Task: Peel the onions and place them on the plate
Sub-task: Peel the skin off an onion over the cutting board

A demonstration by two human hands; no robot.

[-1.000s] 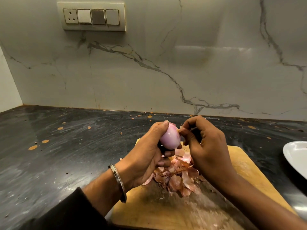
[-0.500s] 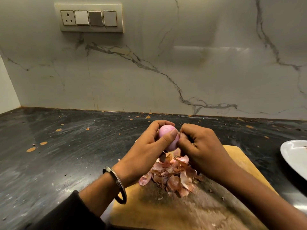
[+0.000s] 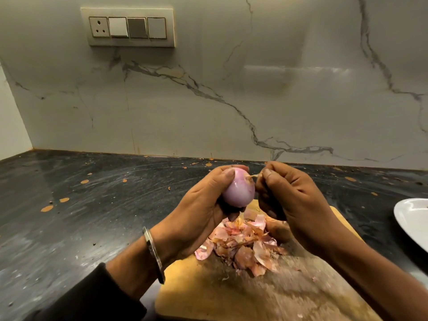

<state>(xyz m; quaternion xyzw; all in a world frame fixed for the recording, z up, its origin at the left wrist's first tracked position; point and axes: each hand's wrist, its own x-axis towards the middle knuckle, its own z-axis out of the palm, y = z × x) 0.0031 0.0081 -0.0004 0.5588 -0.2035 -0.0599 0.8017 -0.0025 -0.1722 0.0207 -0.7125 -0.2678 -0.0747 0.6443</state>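
Left hand (image 3: 199, 212) cupping onion (image 3: 238, 191), right hand (image 3: 294, 200) pinching skin

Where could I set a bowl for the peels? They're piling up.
The dark counter left of the cutting board is bare except for specks. The board's near end is free too. It is crowded around the peel pile under both hands.

Peeled onion (image 3: 237, 191), smooth and faintly glossy; papery dry skins (image 3: 243, 242); worn, scuffed wooden board (image 3: 208, 295); dark polished stone counter (image 3: 81, 205), smeared and speckled; glossy veined marble wall (image 3: 231, 100); metal bangle (image 3: 154, 256); glossy white plate (image 3: 414, 221)
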